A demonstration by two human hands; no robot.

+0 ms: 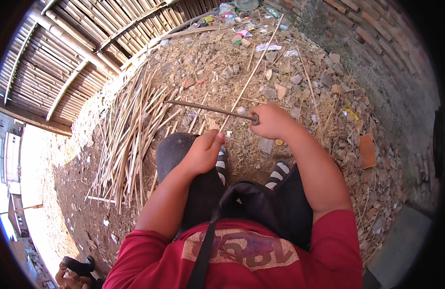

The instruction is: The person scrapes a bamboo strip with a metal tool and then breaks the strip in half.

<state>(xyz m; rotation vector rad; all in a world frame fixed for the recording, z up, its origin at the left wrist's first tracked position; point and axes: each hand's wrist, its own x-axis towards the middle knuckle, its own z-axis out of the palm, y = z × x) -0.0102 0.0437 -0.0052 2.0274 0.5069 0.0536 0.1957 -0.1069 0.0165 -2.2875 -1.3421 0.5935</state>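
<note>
- Gripping a long dark blade (208, 109) in my right hand (273, 121); handle end is inside the fist, blade runs out to my left and slightly away from me, roughly level.
- Right fingers (262, 117) curled tight around the handle, fully closed, nothing of the grip showing except the butt end at the fist.
- A thin bamboo strip (251, 73) runs from the spot between my hands up and away to the right, crossing under or at the blade near the fist; can't tell whether blade and strip touch.
- Left hand (203, 154) sits nearer me, over my left knee, thumb and fingers pressed together at the strip's near end; looks like a pinch on it, but the contact itself is hidden by the thumb.
- Left hand is lower than the right, the two close together but apart.
- Pile of split bamboo strips (131, 139) lies on the ground to my left, well past the blade tip.
- Ground (290, 67) ahead is rubble, dry straw and litter; brick wall (376, 43) on the right, bamboo fence (73, 53) on the left.
- My striped sandals (279, 172) show below the hands.
</note>
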